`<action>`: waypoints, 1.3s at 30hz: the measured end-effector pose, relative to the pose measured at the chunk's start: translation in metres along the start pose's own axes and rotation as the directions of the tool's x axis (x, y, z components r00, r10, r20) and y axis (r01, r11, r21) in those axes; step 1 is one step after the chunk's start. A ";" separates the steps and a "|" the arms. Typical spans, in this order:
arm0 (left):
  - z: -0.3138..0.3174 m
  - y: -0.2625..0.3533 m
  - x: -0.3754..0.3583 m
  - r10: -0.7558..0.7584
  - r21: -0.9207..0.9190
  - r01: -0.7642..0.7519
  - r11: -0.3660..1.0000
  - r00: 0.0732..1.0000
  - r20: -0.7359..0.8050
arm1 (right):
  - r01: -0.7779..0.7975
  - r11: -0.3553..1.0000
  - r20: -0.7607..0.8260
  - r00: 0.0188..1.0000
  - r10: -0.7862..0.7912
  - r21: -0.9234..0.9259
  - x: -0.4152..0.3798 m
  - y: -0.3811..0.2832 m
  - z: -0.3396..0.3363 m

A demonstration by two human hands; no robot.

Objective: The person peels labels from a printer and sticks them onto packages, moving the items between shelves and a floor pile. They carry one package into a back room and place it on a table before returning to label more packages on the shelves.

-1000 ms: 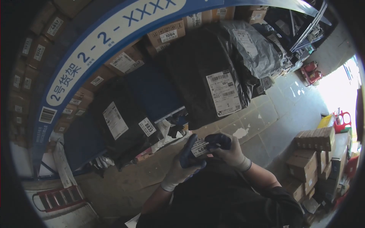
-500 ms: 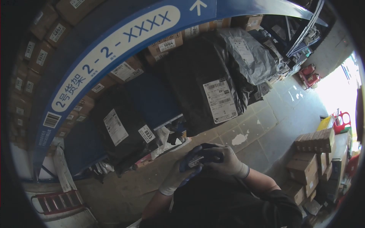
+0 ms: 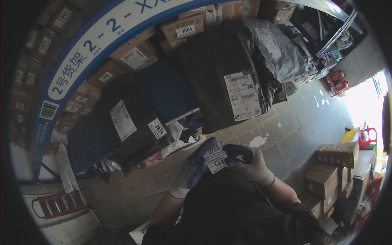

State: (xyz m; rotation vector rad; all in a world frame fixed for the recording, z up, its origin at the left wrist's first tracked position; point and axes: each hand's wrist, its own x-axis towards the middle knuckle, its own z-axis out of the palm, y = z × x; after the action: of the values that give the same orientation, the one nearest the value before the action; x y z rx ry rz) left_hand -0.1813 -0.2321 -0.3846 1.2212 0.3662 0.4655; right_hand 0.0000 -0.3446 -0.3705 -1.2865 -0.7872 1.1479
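Observation:
Close to my chest, my left hand (image 3: 197, 166) and my right hand (image 3: 254, 164) both wear pale gloves with dark blue palms and fingers. My left fingers grip two white number labels from the left. The upper label (image 3: 214, 151) reads 2733; the lower label (image 3: 217, 165) begins with 488, its end covered by my right fingers. On the right edge, my right thumb and fingers are curled in a pinch at the labels. Beyond my hands, a black-wrapped parcel (image 3: 143, 104) with an 8833 sticker and a larger black parcel (image 3: 204, 77) lie on the blue shelf (image 3: 171, 96).
A blue rack beam (image 3: 87, 61) with white lettering arches across the upper left. Cardboard boxes (image 3: 104, 76) fill the shelf behind it. More cartons (image 3: 324, 177) are stacked on the right. A red step ladder (image 3: 61, 205) is at lower left, and tiled floor (image 3: 286, 122) runs between.
The labels, earlier mostly hidden and tilted between my fingers, now face me with their numbers showing. My hands have risen slightly in view, and the camera view has shifted.

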 end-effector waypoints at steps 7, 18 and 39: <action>0.006 0.018 -0.006 -0.101 0.099 0.097 0.990 0.994 0.038 | 0.138 0.982 0.023 0.990 -0.136 -0.125 0.000 0.008 -0.004; 0.015 0.010 0.001 -0.172 0.068 0.162 0.984 0.967 0.189 | 0.207 0.910 0.067 0.978 -0.197 -0.360 -0.001 0.023 -0.019; 0.031 -0.028 0.034 -0.302 -0.243 0.247 0.938 0.927 -0.224 | 0.404 0.794 0.056 0.903 -0.427 -0.453 -0.014 -0.011 -0.051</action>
State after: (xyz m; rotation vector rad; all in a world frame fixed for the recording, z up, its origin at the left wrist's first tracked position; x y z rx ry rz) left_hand -0.1325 -0.2467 -0.4023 0.8853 0.6858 0.4074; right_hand 0.0464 -0.3724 -0.3662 -1.4177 -1.2862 0.5835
